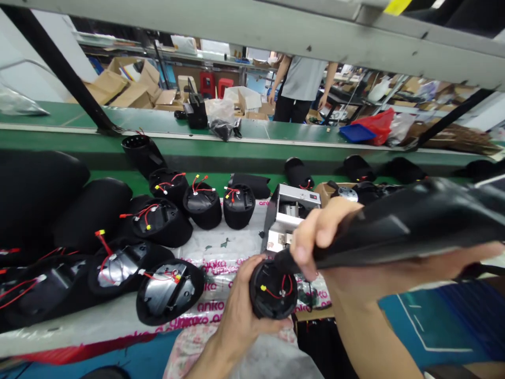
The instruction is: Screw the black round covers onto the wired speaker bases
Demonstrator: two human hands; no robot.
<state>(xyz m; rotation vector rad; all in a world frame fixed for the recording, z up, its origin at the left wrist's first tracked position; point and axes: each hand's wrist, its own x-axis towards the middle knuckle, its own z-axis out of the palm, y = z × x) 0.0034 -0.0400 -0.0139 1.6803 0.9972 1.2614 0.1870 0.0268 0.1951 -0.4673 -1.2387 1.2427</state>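
My left hand (246, 302) wraps round a black cylindrical housing (273, 310), whose open end faces up with red wires and a yellow connector inside. My right hand (315, 234) grips the edge of a long black object (394, 226), blurred, that reaches to the right edge. The narrow end of that object lies over the housing's upper rim. A forearm and palm (410, 268) show below the long object. Just behind the housing stands a metal device (295, 197) with a small red switch.
Several black housings (169, 287) with red wires stand on the left on printed plastic sheeting (213, 292). More lie along the green conveyor (221, 163). A metal beam (221, 26) crosses above. A person (303, 79) stands beyond the green ledge. A blue tray (357, 132) lies back right.
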